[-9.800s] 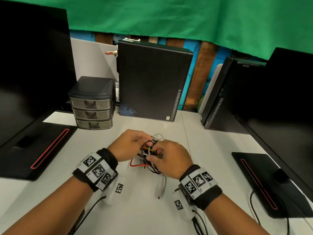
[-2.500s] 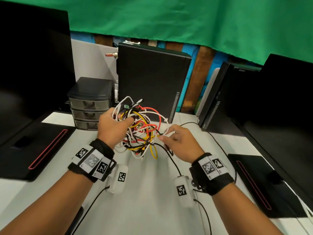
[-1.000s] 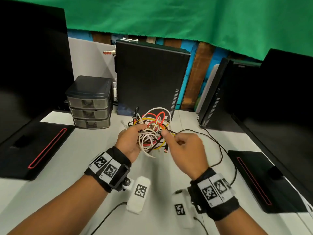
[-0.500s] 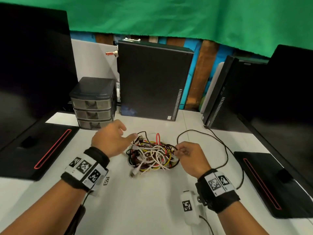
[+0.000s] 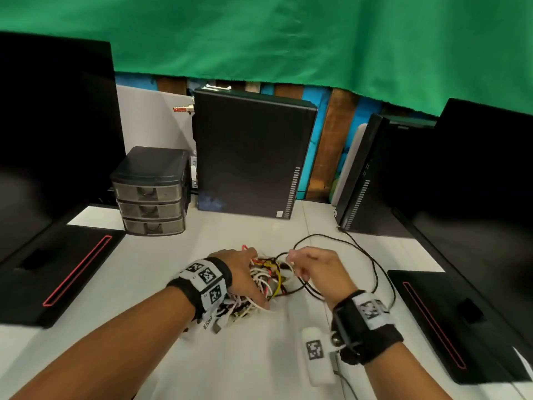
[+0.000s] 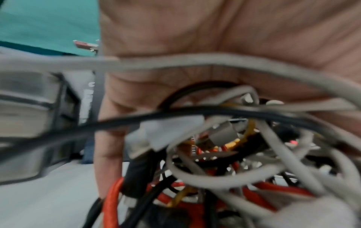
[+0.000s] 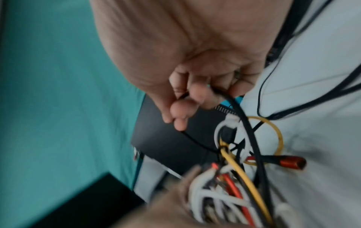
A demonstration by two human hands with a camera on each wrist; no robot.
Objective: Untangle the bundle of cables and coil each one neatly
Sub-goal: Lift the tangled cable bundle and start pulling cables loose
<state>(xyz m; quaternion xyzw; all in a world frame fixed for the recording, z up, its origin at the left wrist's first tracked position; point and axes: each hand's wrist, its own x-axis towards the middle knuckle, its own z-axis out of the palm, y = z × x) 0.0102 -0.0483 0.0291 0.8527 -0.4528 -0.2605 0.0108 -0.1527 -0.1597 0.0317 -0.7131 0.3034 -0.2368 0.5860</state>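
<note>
Pinning the bundle (image 5: 266,287) on the bench (image 5: 161,272) is done by the left hand (image 5: 243,277), fingers curled in; the black cable (image 7: 248,128), pinched by the right hand (image 5: 317,269), is best drawn slowly.

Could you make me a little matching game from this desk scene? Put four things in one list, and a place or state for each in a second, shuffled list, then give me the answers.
Things:
1. left hand
2. right hand
3. drawer unit
4. black cable

Places or states:
A. stands at the back left of the desk, drawers closed
B. pinches a black cable
C. trails in loose loops across the desk to the right of the tangle
D. rests on top of the cable tangle

Pairs: 1-D, 2-B, 3-A, 4-C
</note>
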